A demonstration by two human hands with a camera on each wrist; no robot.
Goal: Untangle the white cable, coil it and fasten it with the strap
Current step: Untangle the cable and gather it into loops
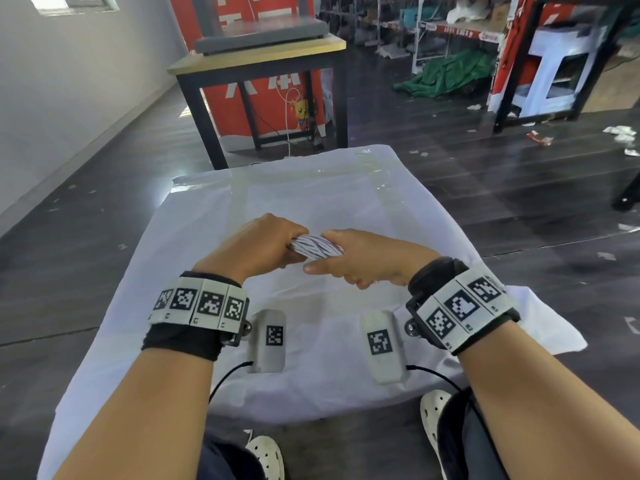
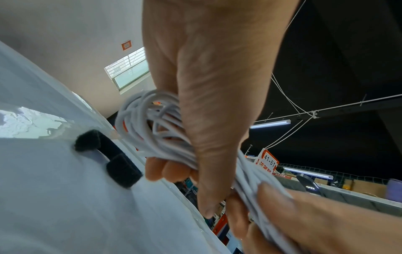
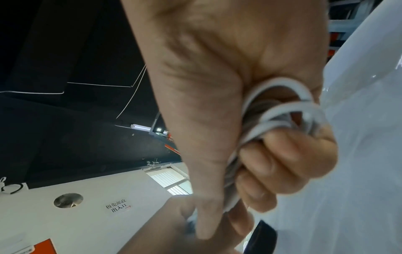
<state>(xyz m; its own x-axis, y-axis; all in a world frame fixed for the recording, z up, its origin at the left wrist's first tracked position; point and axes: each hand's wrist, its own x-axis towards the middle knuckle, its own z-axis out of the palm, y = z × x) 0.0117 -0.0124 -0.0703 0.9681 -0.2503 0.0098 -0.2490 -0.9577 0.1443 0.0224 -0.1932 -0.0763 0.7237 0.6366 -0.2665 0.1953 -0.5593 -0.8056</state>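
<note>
The white cable (image 1: 316, 249) is bunched into a bundle of several loops and held just above the white cloth (image 1: 311, 188). My left hand (image 1: 258, 245) grips its left end; the loops (image 2: 152, 123) stick out past my curled fingers. My right hand (image 1: 363, 259) grips the right end, thumb laid along the strands (image 3: 282, 110). The black strap (image 2: 113, 154) lies loose on the cloth beside my left hand, untouched; its end (image 3: 261, 238) shows in the right wrist view. In the head view my hands hide the strap.
The cloth covers a low surface in front of my knees, with dark floor all round. A wooden table (image 1: 263, 60) with dark legs stands beyond the far edge. Shelving (image 1: 450, 26) and a green sheet (image 1: 446, 72) are far to the back right.
</note>
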